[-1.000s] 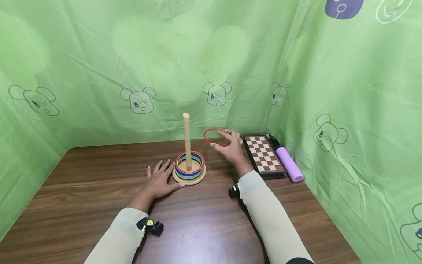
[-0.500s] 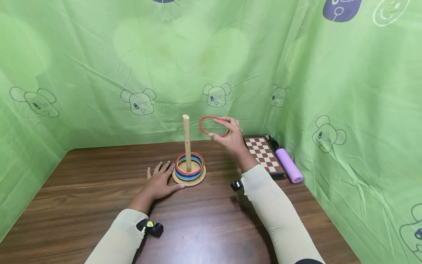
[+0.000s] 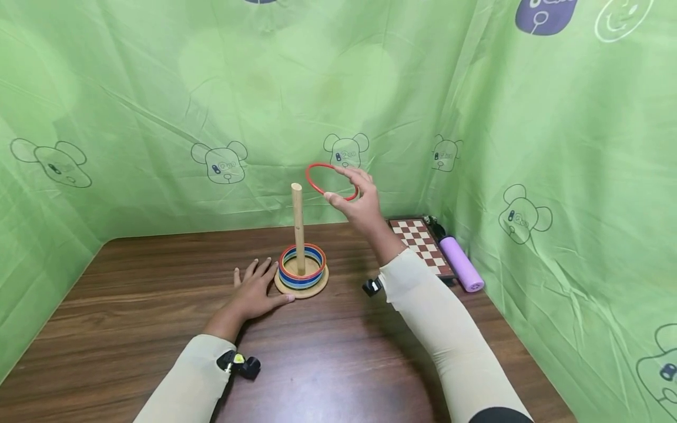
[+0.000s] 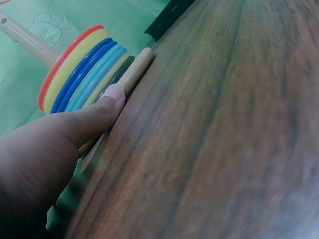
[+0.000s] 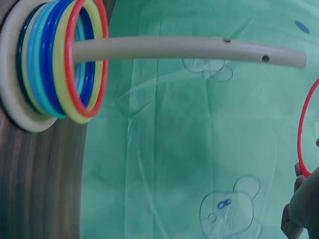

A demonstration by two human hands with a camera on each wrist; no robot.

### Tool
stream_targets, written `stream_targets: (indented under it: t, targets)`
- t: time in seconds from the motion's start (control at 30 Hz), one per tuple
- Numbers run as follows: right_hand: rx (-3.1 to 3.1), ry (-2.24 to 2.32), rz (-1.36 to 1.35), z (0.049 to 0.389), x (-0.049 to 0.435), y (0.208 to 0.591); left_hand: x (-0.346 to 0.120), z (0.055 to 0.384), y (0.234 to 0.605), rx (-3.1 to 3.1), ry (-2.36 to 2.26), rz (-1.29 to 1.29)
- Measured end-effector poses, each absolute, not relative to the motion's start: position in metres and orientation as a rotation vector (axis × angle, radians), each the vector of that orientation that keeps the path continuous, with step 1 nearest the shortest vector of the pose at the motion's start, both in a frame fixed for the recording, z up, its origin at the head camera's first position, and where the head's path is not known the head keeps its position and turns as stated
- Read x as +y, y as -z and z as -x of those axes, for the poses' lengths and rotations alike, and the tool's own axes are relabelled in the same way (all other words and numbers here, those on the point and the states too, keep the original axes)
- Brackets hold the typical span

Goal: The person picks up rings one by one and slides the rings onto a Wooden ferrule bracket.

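Note:
My right hand pinches a red ring between thumb and fingers, raised to the right of a wooden peg and level with its top. The peg stands upright on a round wooden base. Stacked around its foot are several rings in red, yellow, blue, light blue and a dark colour. In the right wrist view the held ring is apart from the peg's tip. My left hand rests on the table left of the base, fingers spread, its thumb touching the base's edge.
A red-and-white checkered board lies at the right of the wooden table. Beside it is a purple cylinder, with a small dark object behind. Green printed curtain hangs around the back and sides.
My right hand has lifted the red ring and brought it leftward, nearer to the peg's top. The left hand and the stacked rings have stayed in place.

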State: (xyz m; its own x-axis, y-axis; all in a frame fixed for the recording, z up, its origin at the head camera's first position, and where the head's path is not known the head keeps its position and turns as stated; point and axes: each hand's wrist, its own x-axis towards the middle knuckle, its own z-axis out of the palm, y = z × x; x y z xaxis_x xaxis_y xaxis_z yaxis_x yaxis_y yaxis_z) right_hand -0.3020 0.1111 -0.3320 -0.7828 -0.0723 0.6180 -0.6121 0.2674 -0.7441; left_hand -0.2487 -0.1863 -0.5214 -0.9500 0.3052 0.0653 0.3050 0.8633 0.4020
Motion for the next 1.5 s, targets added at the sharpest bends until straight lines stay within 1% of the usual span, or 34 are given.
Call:
stream_targets:
  t: [0.17,0.3,0.53,0.73,0.9,1.23,1.5]
  targets:
    - [-2.075,-1.511,-0.686,0.299,0.093,0.328,-0.187,0.248,0.523,3.032,-0.661,-0.499]
    - [-2.105,-1.445,-0.729,0.297,0.081,0.334,-0.188,0.248,0.523,3.02,-0.66,-0.492]
    - [-2.188,-1.436,-0.702,0.292,0.074,0.357,-0.188,0.25,0.524,3.02,-0.667,-0.502]
    - [-2.301,-1.49,-0.647,0.288,0.077,0.386,-0.187,0.251,0.524,3.018,-0.66,-0.503]
    - [-2.371,-1.517,-0.653,0.287,0.079,0.408,-0.187,0.251,0.524,3.017,-0.646,-0.493]
    - [-2.472,-1.574,-0.669,0.278,0.079,0.435,-0.186,0.25,0.523,3.021,-0.633,-0.503]
    - [-2.545,-1.508,-0.721,0.276,0.08,0.449,-0.187,0.25,0.522,3.033,-0.623,-0.495]
